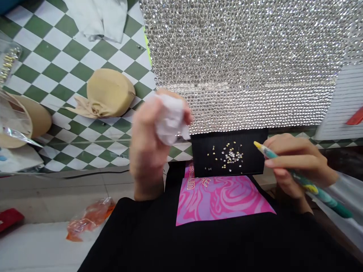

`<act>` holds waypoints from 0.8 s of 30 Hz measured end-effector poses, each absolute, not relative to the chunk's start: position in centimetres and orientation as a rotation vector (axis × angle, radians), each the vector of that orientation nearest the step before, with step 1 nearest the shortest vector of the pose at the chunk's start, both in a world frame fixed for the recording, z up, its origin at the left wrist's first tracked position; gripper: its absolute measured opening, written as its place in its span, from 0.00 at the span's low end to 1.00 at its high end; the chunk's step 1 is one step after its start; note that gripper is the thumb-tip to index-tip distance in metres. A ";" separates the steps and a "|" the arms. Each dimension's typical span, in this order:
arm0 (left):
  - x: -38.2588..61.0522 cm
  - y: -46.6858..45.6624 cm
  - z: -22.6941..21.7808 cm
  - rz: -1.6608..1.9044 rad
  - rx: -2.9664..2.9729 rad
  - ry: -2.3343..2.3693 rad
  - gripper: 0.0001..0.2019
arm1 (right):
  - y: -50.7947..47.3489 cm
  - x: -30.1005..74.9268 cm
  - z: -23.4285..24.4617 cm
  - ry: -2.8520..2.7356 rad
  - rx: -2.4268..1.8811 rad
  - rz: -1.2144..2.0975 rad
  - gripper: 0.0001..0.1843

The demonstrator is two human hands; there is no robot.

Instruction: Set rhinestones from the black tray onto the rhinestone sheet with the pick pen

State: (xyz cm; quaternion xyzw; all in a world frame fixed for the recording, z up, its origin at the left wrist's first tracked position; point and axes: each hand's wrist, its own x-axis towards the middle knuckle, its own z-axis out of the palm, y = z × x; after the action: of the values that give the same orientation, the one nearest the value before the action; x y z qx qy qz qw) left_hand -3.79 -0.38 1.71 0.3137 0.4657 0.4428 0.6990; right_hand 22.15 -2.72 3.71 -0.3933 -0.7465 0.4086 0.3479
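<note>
My left hand (150,139), slightly blurred, is closed around a crumpled white tissue (170,121) in front of the rhinestone sheet's near left corner. In my right hand (300,162) is a green, patterned pen-like tool with a yellow tip (317,192), gripped like a pencil and pointing left. Its tip hovers by the right side of a black board (201,151), where loose clear and gold-edged rhinestones (232,155) lie scattered. The large sheet covered in rows of silver rhinestones (244,68) extends behind the board.
On the green-and-white checkered table (68,49) sit a tied beige cloth bundle (109,92), a beige round container (39,117) and a white cloth (110,19). A lined white sheet (340,102) lies at right. An orange plastic bag (90,219) is below the table.
</note>
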 end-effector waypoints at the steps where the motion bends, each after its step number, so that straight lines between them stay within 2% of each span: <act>1: -4.4 0.2 1.5 1.016 0.688 1.045 0.27 | -2.9 22.3 2.8 -1.891 -0.987 1.068 0.14; 3: -5.5 1.0 1.2 1.072 0.654 1.053 0.27 | -3.4 22.3 1.1 -1.802 -0.978 1.082 0.28; 5: -6.6 1.5 1.0 1.130 0.623 1.063 0.27 | -4.0 22.2 -0.2 -1.796 -1.023 1.091 0.35; 9: -8.3 1.9 0.6 1.317 0.621 1.107 0.30 | -4.4 21.6 -1.0 -1.952 -1.006 0.989 0.25; 13: -9.0 2.3 -0.1 1.510 0.604 1.088 0.38 | -4.2 21.0 -0.7 -1.993 -0.964 0.955 0.18; 20: -9.6 2.2 -1.2 1.460 0.663 0.988 0.27 | -4.1 20.5 -1.1 -2.093 -0.944 0.916 0.13; 24: -9.3 2.1 -1.1 1.512 0.597 0.954 0.24 | -4.1 20.3 -1.3 -2.116 -0.943 0.877 0.13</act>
State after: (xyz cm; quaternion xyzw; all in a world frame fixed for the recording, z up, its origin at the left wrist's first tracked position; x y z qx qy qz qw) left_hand -9.33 2.08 -1.14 0.2563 0.4094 0.6489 0.5878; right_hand 20.33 -4.12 -1.32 -0.3597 -0.8075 0.3347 0.3263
